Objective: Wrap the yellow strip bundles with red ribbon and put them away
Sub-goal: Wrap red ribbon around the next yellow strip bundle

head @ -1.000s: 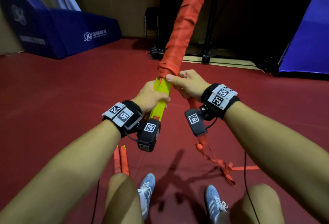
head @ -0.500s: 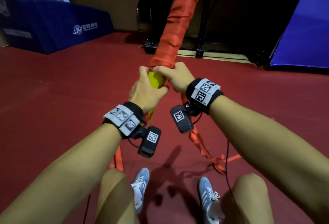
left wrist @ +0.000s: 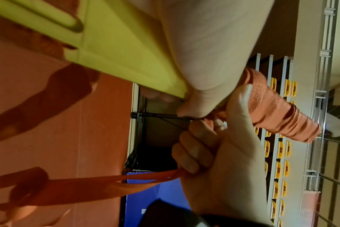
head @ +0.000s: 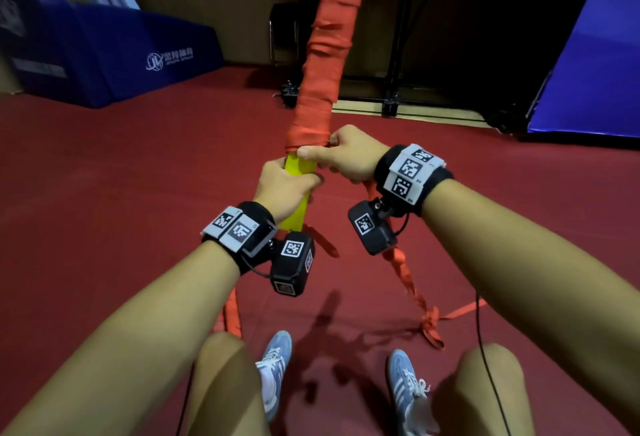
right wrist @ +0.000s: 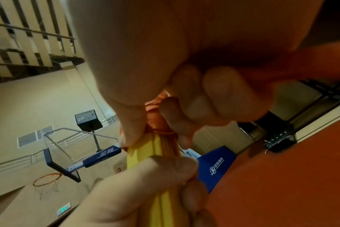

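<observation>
Our left hand [head: 282,190] has slid up and grips the yellow strip bundle [head: 297,212] mid-frame; right hand [head: 349,155] pinches the soft red ribbon [head: 317,100] at the wrap edge. Looks stiff and light, so we'd hold bare yellow.

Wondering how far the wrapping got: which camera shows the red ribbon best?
The head view: the ribbon covers the bundle above the right hand, and its loose tail trails to the floor. The left wrist view shows a short wrapped stretch and the tail leaving the right hand. The right wrist view shows only a sliver between fingers.
</observation>
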### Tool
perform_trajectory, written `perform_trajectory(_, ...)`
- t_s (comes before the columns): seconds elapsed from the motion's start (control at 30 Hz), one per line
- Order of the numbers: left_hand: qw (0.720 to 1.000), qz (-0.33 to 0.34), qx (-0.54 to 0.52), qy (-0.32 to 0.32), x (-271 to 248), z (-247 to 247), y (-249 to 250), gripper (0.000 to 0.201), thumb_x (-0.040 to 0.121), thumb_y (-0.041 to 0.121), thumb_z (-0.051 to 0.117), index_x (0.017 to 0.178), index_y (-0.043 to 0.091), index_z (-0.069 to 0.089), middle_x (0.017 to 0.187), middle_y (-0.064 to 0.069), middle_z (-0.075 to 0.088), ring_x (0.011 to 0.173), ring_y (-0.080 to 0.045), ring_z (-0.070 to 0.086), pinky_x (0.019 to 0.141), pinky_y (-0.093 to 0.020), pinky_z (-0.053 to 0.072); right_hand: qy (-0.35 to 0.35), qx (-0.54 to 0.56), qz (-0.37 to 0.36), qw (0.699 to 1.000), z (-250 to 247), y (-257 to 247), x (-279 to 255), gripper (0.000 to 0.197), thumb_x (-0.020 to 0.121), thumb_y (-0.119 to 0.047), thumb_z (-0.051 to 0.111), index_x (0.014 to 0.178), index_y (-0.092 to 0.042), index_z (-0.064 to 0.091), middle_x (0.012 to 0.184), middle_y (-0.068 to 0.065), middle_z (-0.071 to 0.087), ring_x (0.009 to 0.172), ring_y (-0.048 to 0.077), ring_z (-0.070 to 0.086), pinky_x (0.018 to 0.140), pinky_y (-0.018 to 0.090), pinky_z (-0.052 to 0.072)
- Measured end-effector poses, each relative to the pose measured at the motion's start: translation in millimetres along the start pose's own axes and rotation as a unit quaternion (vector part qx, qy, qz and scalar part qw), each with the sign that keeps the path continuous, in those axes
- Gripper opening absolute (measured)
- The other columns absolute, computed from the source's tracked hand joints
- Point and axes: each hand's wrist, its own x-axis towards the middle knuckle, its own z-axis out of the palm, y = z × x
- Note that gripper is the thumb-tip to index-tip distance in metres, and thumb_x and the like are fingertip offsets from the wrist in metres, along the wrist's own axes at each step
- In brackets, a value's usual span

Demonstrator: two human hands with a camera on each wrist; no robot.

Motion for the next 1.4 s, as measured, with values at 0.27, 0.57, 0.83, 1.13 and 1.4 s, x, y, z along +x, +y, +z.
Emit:
perform_trajectory(0.27,0.987,0.0,0.131,0.09,-1.0,10.4,-4.6,0.039,0.08,0.036,0.073,0.117,0.032,0.063,0.093,0.005,0.071,0.086,-0.024,0.069,0.069,-0.031,0.052,0.073,-0.08,0.048,0.993,18.3,-11.9,-6.6,0.067,0.077,-0.081,0.06,0.082,-0.014,0.064,0.08,0.002,0.066,0.077,0.021,0.064,0.061,0.03,0.043)
perform_trajectory(0.57,0.994,0.019,0.041,-0.098,6.6,-8.9,17.2,0.01,0.078,0.015,0.07,0.087,0.012,0.069,0.073,-0.009,0.068,0.062,-0.027,0.066,0.065,-0.035,0.053,0.079,0.116,0.007,0.99,13.8,-10.1,-3.7,0.04,0.079,-0.05,0.079,0.061,-0.016,0.07,0.047,-0.005,0.052,0.04,0.011,0.045,0.047,0.027,0.036)
perform_trajectory(0.83,0.993,-0.016,-0.049,-0.109,0.6,-0.3,21.4,0.016,0.057,0.008,0.063,0.072,0.001,0.063,0.05,-0.009,0.053,0.041,-0.025,0.052,0.047,-0.028,0.045,-0.037,0.074,0.009,0.997,-4.7,-10.6,-3.0,0.045,0.087,-0.047,0.073,0.064,-0.015,0.051,0.054,0.0,0.041,0.042,0.016,0.034,0.044,0.027,0.03)
perform_trajectory(1.13,0.999,0.044,-0.002,0.01,11.5,15.4,34.7,0.015,0.075,0.0,0.07,0.073,0.015,0.07,0.062,0.0,0.061,0.047,-0.016,0.047,0.049,-0.027,0.036,-0.025,0.032,0.004,0.999,-29.3,-26.8,2.5,0.045,0.086,-0.052,0.074,0.088,-0.009,0.058,0.057,0.002,0.045,0.037,0.016,0.039,0.036,0.02,0.033)
perform_trajectory(1.4,0.995,0.007,0.058,0.077,13.0,12.9,38.1,0.021,0.061,0.027,0.081,0.077,0.022,0.069,0.075,0.002,0.069,0.072,-0.024,0.065,0.065,-0.035,0.049,0.02,-0.015,0.004,1.0,-27.9,-32.0,5.9,0.045,0.082,-0.053,0.078,0.075,-0.013,0.06,0.061,0.006,0.053,0.042,0.018,0.045,0.037,0.021,0.035)
